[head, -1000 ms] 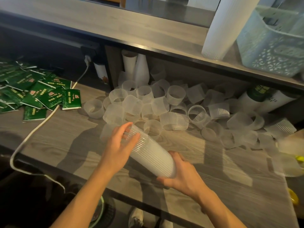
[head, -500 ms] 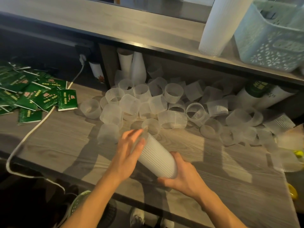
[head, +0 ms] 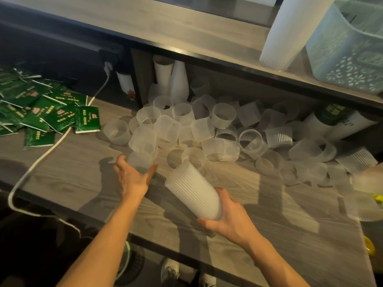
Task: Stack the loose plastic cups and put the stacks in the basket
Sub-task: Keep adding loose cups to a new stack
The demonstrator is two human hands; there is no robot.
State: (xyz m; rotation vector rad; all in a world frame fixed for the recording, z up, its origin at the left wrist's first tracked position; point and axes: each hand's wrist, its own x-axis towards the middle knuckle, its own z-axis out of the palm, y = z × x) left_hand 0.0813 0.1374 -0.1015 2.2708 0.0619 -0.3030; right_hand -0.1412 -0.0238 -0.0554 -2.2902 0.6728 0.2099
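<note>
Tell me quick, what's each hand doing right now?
Left hand: open, fingers reaching at a loose cup.
Right hand: holding the cup stack.

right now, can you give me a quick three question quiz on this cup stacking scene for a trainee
1. True or false: the right hand holds the stack of ribbed plastic cups by its near end.
2. Which thing is the left hand reaching for? A. a loose plastic cup B. the green sachets C. the white cable
3. Fill in: the pale blue basket stands on the upper ____, beside a tall cup stack.

Key
1. True
2. A
3. shelf
</note>
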